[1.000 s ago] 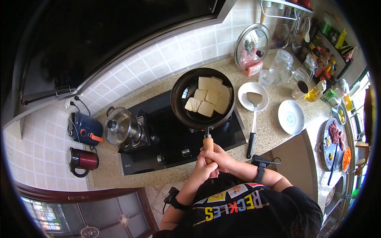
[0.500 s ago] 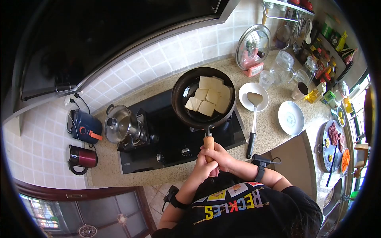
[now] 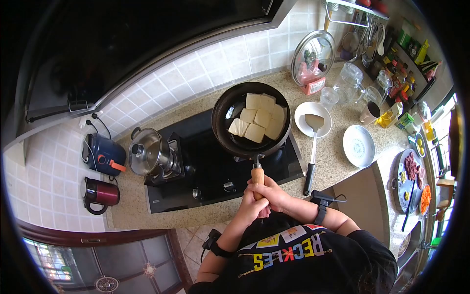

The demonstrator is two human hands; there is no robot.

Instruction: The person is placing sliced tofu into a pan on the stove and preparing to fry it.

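A dark frying pan (image 3: 223, 136) is over the right side of the black stove, with several pale, flat slices (image 3: 262, 118) overlapping inside it. Its wooden handle (image 3: 257, 177) points toward me. My left hand (image 3: 250, 208) is wrapped round the lower part of the handle. Just above and to the right, my right hand (image 3: 272, 194) also grips it, and the two hands touch. Right of the pan, a spatula (image 3: 313, 149) rests with its blade on a white plate (image 3: 304, 128) and its black handle on the counter.
A lidded steel pot (image 3: 147, 153) stands on the left of the stove (image 3: 196, 171), near a red kettle (image 3: 104, 196). At the right are a white bowl (image 3: 359, 146), a glass jug (image 3: 348, 81), a propped glass lid (image 3: 313, 58) and a platter with meat (image 3: 404, 183).
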